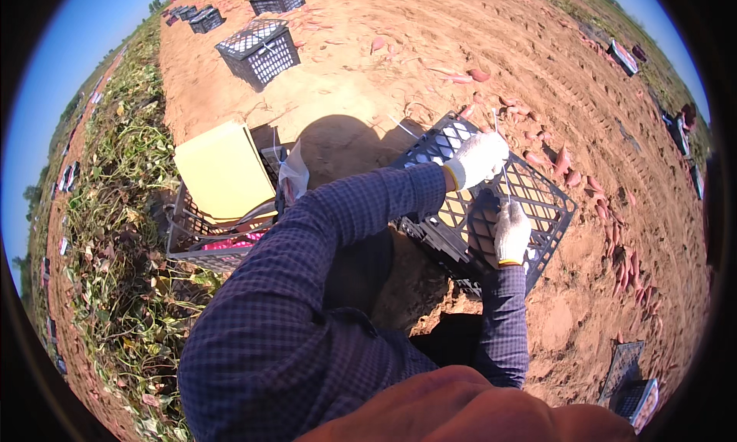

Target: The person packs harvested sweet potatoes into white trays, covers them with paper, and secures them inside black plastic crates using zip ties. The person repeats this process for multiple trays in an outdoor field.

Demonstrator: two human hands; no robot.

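A lidded black plastic crate (550, 200) stands on the soil before me, its lattice lid over something pale yellow. My left hand (481, 158), in a white knitted glove, is closed at the lid's far part, with a thin white cable tie (507, 183) running from it. The lower end of this tie is between the fingers of my right hand (512, 229), gloved the same way and resting over the lid. Another white tie (403, 126) sticks out from the crate's far left edge.
At my left, an open crate (190, 252) holds yellow sheets (224, 171), a clear plastic bag (293, 174) and something pink. Leafy vines (126, 211) lie beyond it. Sweet potatoes (561, 161) are strewn along the right. A closed crate (262, 53) stands farther off. A person (685, 125) is at the far right.
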